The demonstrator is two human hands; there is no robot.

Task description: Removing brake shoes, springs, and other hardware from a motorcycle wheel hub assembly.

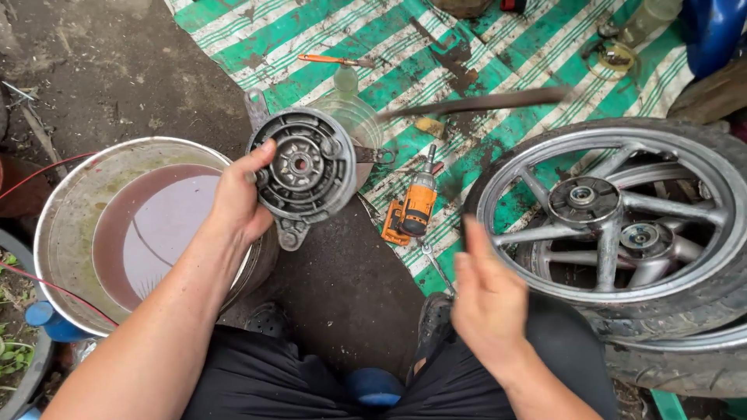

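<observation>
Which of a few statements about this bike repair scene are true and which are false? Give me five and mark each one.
1. The left hand holds a round grey brake plate. True.
2. The right hand grips the orange cordless drill. False: the drill lies on the striped green tarp, apart from that hand.
3. A spoked wheel with its tyre lies flat to the right. True.
4. The metal basin on the left is dry. False: it holds murky liquid.
5. The brake plate rests on the ground. False: it is held up in the air, beside the basin.
</observation>
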